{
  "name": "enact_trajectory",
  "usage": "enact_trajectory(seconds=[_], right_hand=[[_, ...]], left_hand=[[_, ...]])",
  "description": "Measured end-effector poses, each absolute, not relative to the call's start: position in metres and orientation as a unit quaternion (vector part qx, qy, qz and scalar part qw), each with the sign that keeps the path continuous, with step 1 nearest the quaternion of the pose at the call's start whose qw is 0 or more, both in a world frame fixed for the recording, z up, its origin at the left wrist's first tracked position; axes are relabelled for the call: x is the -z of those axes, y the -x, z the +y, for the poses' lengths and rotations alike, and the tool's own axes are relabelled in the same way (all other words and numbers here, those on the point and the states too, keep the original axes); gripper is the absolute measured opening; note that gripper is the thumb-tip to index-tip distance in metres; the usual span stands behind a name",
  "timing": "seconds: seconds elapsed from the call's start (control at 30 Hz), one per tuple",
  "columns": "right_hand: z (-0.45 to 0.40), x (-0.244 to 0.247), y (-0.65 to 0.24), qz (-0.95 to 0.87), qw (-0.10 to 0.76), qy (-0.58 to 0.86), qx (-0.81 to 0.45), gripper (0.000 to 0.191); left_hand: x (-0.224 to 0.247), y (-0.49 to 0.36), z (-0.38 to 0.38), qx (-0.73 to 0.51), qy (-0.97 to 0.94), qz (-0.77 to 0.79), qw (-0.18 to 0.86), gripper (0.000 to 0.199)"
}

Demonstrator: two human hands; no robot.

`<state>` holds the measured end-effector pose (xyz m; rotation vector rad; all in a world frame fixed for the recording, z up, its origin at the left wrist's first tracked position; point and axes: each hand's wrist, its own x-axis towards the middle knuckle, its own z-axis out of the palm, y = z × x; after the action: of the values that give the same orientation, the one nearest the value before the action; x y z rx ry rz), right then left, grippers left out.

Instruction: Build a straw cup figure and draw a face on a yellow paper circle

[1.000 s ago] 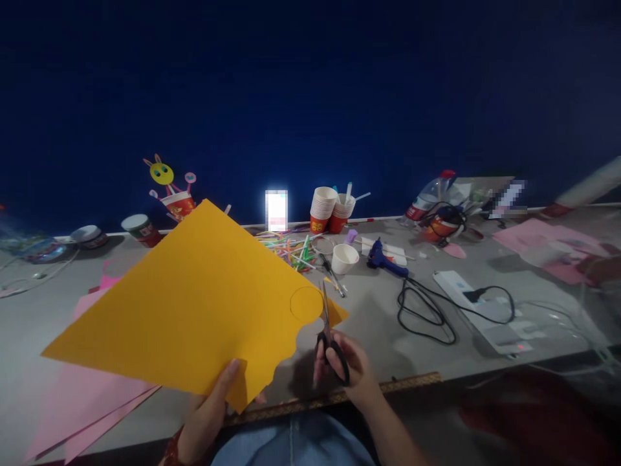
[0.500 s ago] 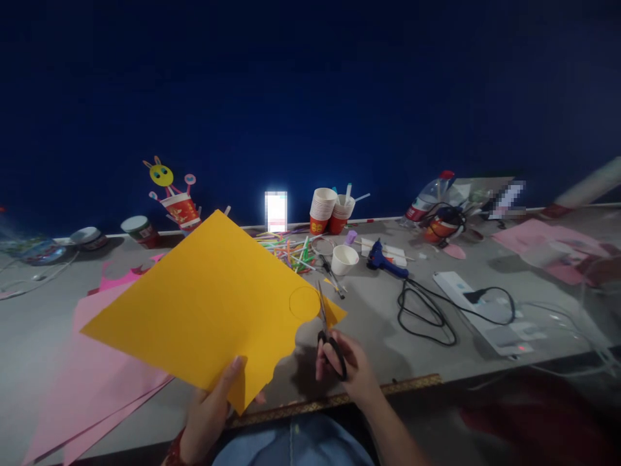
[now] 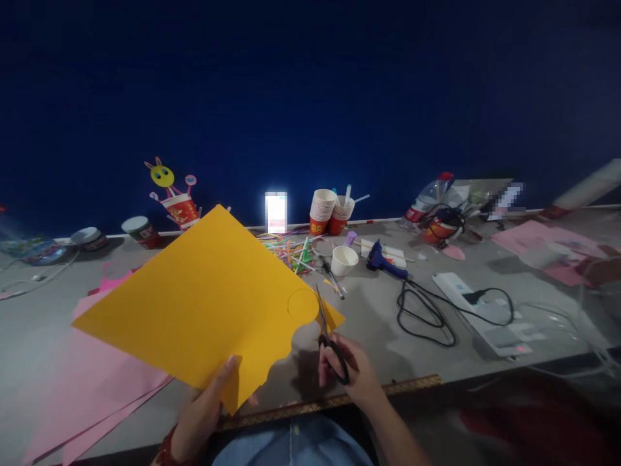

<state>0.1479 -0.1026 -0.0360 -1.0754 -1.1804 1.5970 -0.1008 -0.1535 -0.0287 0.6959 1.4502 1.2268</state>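
Note:
A large sheet of yellow paper (image 3: pixel 194 304) is tilted up over the table, gripped at its lower corner by my left hand (image 3: pixel 206 401). The thumb lies on top; the other fingers are mostly hidden beneath. My right hand (image 3: pixel 352 369) is closed around the black handles of a pair of scissors (image 3: pixel 326 330). Their blades stand at the sheet's right edge, beside a drawn circle (image 3: pixel 303 305). Below the circle the edge has curved cut-outs, and a pointed flap of the sheet (image 3: pixel 334 317) hangs right of the blades.
Pink paper sheets (image 3: pixel 87 388) lie at the left. Behind stand stacked paper cups (image 3: pixel 323 210), scattered coloured sticks (image 3: pixel 301 255) and a white cup (image 3: pixel 344 260). A blue glue gun (image 3: pixel 385 262) and a power strip (image 3: pixel 478 314) with cords sit to the right. A decorated cup figure (image 3: pixel 179 210) stands at back left.
The yellow sheet and my left hand have shifted slightly left. The scissors remain at the sheet's right edge, with my right hand almost in place.

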Motion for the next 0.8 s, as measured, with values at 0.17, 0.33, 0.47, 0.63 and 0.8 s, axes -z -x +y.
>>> enact_trajectory(seconds=[0.17,0.33,0.47,0.63,0.8], right_hand=[[-0.103,0.031,-0.151,-0.484,0.411,0.441,-0.634,0.051],[-0.103,0.026,-0.156,-0.527,0.390,0.439,-0.614,0.050],[-0.103,0.028,-0.163,-0.547,0.372,0.438,-0.609,0.048],[-0.102,0.021,-0.168,-0.576,0.342,0.445,-0.595,0.048],[-0.103,0.015,-0.172,-0.598,0.324,0.457,-0.573,0.047]], left_hand=[[0.024,0.105,-0.151,-0.507,-0.326,0.580,0.548,0.044],[0.013,0.107,-0.151,-0.502,-0.341,0.587,0.536,0.043],[0.004,0.112,-0.149,-0.478,-0.352,0.594,0.542,0.047],[-0.004,0.117,-0.146,-0.477,-0.370,0.579,0.548,0.046],[-0.012,0.120,-0.142,-0.474,-0.371,0.579,0.550,0.043]])
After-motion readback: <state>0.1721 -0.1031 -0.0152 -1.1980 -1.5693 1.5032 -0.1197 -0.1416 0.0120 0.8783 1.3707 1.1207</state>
